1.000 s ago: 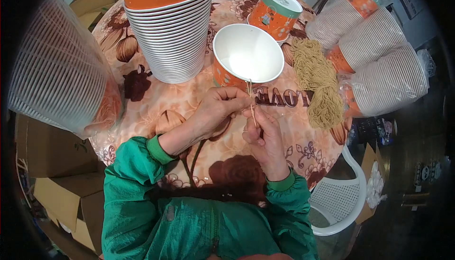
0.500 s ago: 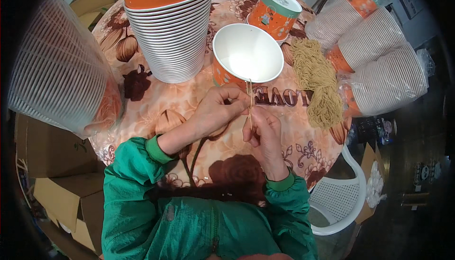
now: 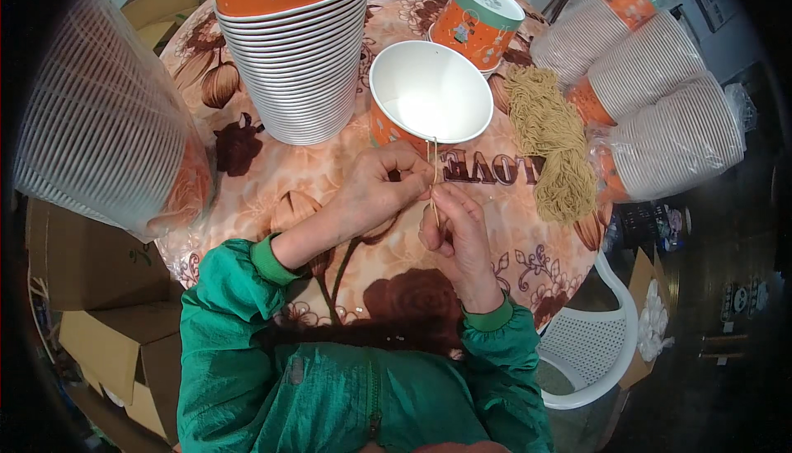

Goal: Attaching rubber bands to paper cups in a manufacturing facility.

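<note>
A tan string (image 3: 435,156) runs down from the near rim of an upright orange paper bucket (image 3: 431,94) with a white inside. My left hand (image 3: 388,176) pinches the string a little below the rim. Just to its right and slightly lower, my right hand (image 3: 456,226) also has thumb and fingertips closed on the string, and its loose end hangs under the fingers. Both hands are apart from the bucket. Exactly how the string is fixed at the rim is too small to tell.
A tall stack of paper buckets (image 3: 293,65) stands left of the bucket, a plastic-wrapped stack (image 3: 107,123) farther left. Behind sits an upturned bucket (image 3: 474,28). At right lie a bundle of tan strings (image 3: 553,148) and bagged stacks (image 3: 668,139). A white chair (image 3: 590,346) stands beside the table.
My right hand has shifted very slightly up and to the left along the string. The bucket and my left hand have hardly moved.
</note>
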The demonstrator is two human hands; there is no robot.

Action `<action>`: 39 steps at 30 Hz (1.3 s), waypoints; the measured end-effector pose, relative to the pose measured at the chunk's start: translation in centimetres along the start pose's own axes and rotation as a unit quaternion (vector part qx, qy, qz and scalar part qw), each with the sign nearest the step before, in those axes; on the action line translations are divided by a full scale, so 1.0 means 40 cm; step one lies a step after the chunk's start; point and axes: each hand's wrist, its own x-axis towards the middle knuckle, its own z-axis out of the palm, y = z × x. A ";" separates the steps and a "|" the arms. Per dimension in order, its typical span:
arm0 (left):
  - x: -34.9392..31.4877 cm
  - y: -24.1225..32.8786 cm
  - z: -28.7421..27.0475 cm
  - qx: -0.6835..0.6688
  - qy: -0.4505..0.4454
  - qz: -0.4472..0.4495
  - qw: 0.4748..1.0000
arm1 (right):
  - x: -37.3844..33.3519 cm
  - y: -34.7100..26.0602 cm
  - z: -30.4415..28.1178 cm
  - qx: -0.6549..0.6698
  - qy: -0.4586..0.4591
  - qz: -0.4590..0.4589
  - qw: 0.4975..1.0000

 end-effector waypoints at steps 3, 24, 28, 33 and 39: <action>-0.006 0.007 0.000 -0.010 0.004 -0.009 1.000 | -0.002 0.001 -0.002 0.008 -0.016 0.002 1.000; 0.004 0.020 -0.007 -0.118 -0.036 -0.096 0.988 | -0.009 -0.004 -0.001 0.044 -0.040 0.032 0.998; 0.004 0.026 -0.004 -0.136 -0.044 -0.089 0.986 | -0.010 0.008 0.002 0.021 -0.017 0.025 0.999; 0.003 0.017 -0.002 -0.104 -0.020 -0.080 0.991 | -0.009 0.012 0.002 0.023 -0.023 0.014 0.999; 0.003 0.015 -0.004 -0.080 -0.016 -0.052 0.995 | -0.009 0.018 0.005 -0.011 -0.019 -0.005 1.000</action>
